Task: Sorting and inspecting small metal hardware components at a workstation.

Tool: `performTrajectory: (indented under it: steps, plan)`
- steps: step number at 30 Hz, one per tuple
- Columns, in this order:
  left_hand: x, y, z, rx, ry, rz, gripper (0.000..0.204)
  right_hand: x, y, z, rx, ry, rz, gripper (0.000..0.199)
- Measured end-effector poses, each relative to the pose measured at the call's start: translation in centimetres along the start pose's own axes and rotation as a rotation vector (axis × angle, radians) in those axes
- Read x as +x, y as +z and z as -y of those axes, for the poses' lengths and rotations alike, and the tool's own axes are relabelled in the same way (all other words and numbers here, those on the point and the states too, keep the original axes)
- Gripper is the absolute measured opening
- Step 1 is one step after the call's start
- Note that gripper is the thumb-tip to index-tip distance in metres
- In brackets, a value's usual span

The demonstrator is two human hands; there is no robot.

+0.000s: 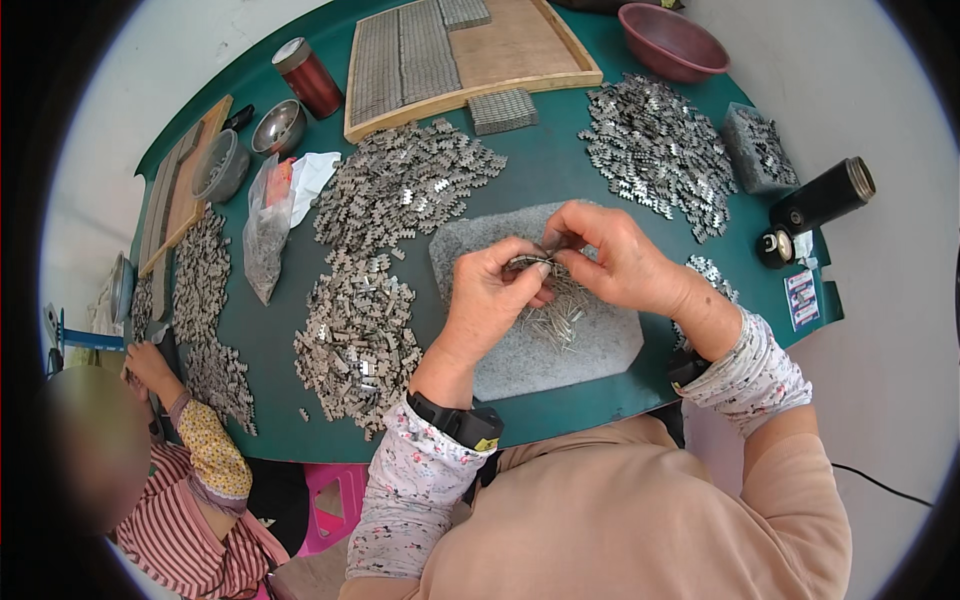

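My left hand [490,290] is closed, thumb and fingers pinching a small dark metal piece [528,261] with a ridged edge. My right hand [612,258] meets it at the fingertips, pinched together; what lies between those fingers is too small to make out. Right below both hands, a heap of thin metal pins [555,318] lies on a grey felt mat [500,375]. Left of the mat are two piles of small silvery metal pieces, a toothed-looking pile [400,185] farther off and a blockier pile [358,335] nearer.
Another metal-piece pile [660,150] lies far right, beside a filled plastic tub [760,150] and black flask [825,195]. A wooden tray [520,55] holds rows of pieces at the back, near a red bowl [675,45]. At left, a co-worker's hand [150,368] works beside more piles.
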State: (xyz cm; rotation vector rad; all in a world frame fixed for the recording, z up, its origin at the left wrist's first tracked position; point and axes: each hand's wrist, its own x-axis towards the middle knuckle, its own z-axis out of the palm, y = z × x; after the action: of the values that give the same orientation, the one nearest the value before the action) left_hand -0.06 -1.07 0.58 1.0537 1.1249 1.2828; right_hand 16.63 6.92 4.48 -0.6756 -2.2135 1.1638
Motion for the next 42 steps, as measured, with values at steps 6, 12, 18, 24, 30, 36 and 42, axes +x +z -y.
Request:
performTrajectory:
  steps: [6, 12, 18, 24, 30, 36, 42]
  plan:
    - [0.2, 0.1, 1.2, 0.225, 0.151, -0.078, 0.003, 0.3, 0.4, 0.7, -0.424, -0.394, 0.033, 0.024]
    - [0.0, 0.0, 0.6, 0.367, 0.232, -0.083, 0.003, 0.1, 1.1, 0.1, -0.334, -0.314, 0.04, 0.025]
    - [-0.1, -0.7, -0.6, -0.14, -0.08, -0.034, 0.014, -1.0, 2.1, 0.5, -0.34, -0.243, -0.134, 0.034]
    - [0.0, -0.6, 0.0, -0.293, -0.076, -0.09, 0.017, -0.8, 2.5, 0.4, -0.491, -0.387, -0.236, 0.044]
    - [-0.3, -1.1, -0.8, -0.398, -0.18, 0.004, 0.017, -0.4, 1.9, 0.5, -0.512, -0.47, -0.202, 0.044]
    - [-0.2, -0.9, -0.7, -0.343, -0.192, -0.034, 0.013, -0.7, 2.2, 0.7, -0.362, -0.236, -0.154, 0.036]
    - [-0.2, -0.7, -0.5, -0.272, -0.11, -0.064, 0.014, -0.8, 2.5, 0.2, -0.367, -0.265, -0.219, 0.033]
